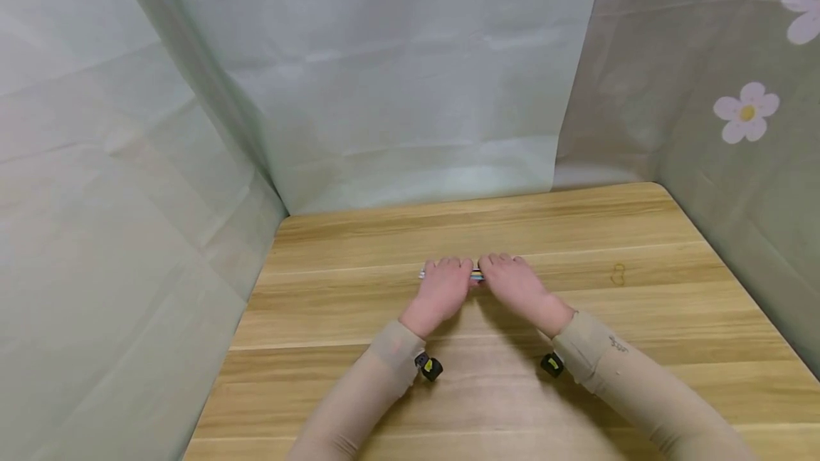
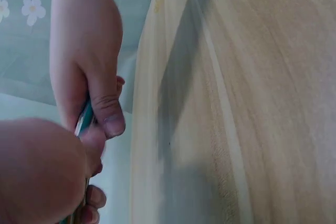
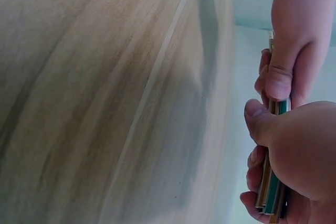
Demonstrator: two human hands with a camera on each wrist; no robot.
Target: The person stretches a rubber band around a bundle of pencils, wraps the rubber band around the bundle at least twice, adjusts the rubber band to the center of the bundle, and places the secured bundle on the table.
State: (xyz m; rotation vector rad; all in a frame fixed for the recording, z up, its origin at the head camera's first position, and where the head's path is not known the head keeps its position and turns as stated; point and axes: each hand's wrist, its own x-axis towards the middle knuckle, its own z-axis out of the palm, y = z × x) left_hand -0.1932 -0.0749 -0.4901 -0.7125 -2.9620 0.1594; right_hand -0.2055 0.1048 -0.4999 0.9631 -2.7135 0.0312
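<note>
Both hands grip one bundle of pencils (image 1: 477,275), side by side over the far half of the wooden table. My left hand (image 1: 445,284) has its fingers curled over the left part; pale ends stick out past it. Close to its right, my right hand (image 1: 517,287) wraps the other part, leaving a short striped stretch between them. In the right wrist view, green and brown pencils (image 3: 272,195) run through the right palm, their ends below the fingers. Both thumbs lie along the bundle there. The left wrist view shows a green pencil (image 2: 85,115) between the hands, mostly hidden.
A thin yellowish loop, like a rubber band (image 1: 618,274), lies on the wooden table (image 1: 487,404) to the right of the hands. Pale hanging sheets (image 1: 416,91) stand behind and at both sides of the tabletop. Both wrists carry small black cameras (image 1: 430,367).
</note>
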